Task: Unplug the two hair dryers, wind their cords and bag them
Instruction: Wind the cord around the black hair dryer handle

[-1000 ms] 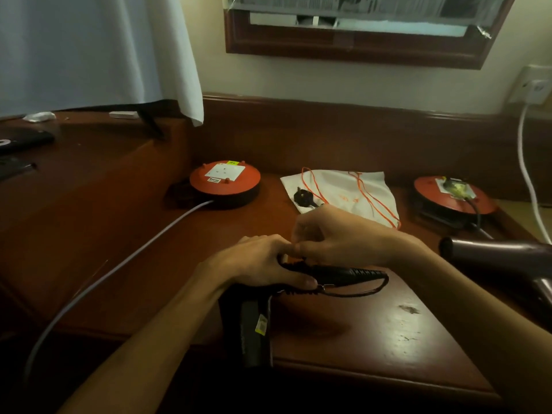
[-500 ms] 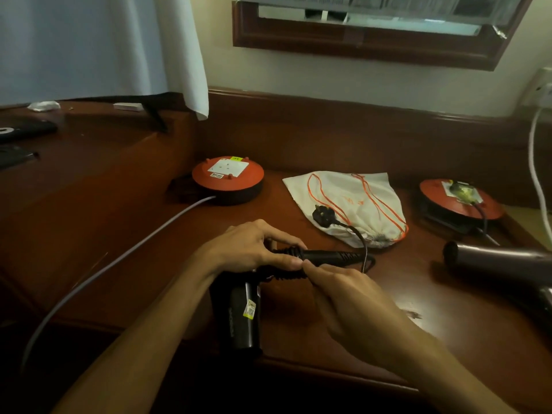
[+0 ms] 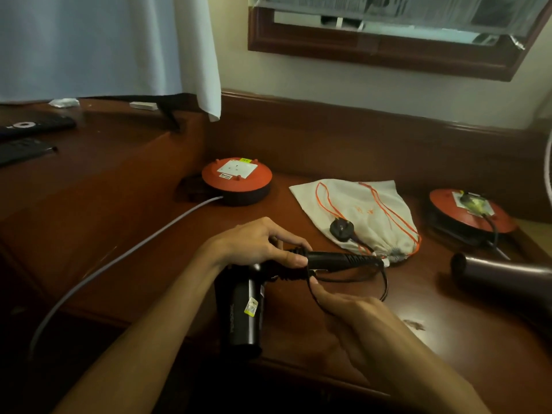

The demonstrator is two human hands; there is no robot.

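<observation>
Left hand (image 3: pixel 257 246) gripping black hair dryer (image 3: pixel 245 312) at its handle, right hand (image 3: pixel 355 318) pinching its cord (image 3: pixel 383 282); plug (image 3: pixel 342 230) lying on white bag (image 3: pixel 358 213), bench (image 3: pixel 433 339) beneath.

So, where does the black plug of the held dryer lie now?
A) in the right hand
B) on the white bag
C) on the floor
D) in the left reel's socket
B: the plug rests on the bag, while the left reel shows a free socket.
</observation>
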